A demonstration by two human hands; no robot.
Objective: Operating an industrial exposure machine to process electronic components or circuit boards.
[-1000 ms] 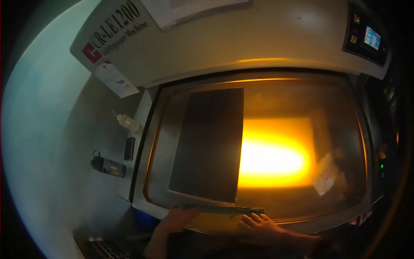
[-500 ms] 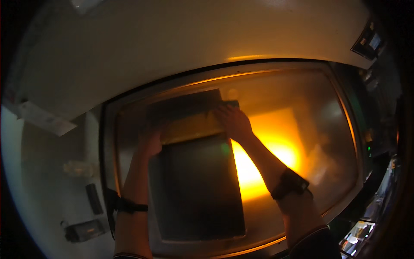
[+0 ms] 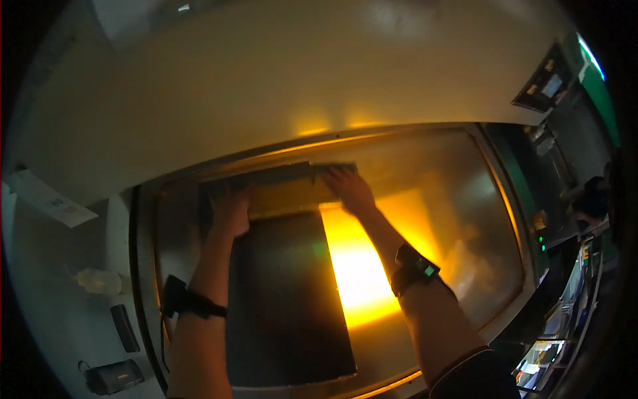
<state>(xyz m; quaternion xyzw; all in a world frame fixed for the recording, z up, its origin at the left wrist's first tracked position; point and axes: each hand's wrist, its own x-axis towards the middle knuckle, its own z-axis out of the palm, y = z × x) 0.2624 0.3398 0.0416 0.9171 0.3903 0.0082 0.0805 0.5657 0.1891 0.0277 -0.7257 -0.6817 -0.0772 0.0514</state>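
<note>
My left hand (image 3: 230, 211) and my right hand (image 3: 351, 189) are at the two ends of a long dark bar (image 3: 266, 175), whose near face glows amber. The right fingers bend over its right end. My left fingers close at its left end, partly lost in shadow. Below the bar lies a dark flat panel (image 3: 286, 299), between my forearms. Bright yellow light (image 3: 362, 279) shows along the panel's right edge, on the floor of a framed metal basin (image 3: 478, 193). Black straps with small devices circle both forearms; a little screen glows on the right one.
A pale wall (image 3: 266, 80) rises behind the basin. Left of the rim lie a whitish bottle (image 3: 100, 281), a slim black object (image 3: 125, 328) and a black case (image 3: 114, 377). A paper sheet (image 3: 50, 199) is at the upper left, a dark display panel (image 3: 541, 83) at the upper right.
The whole view has shifted, with the basin now further left and lower. Both hands stay on the bar. More of the yellow light shows just below the right hand.
</note>
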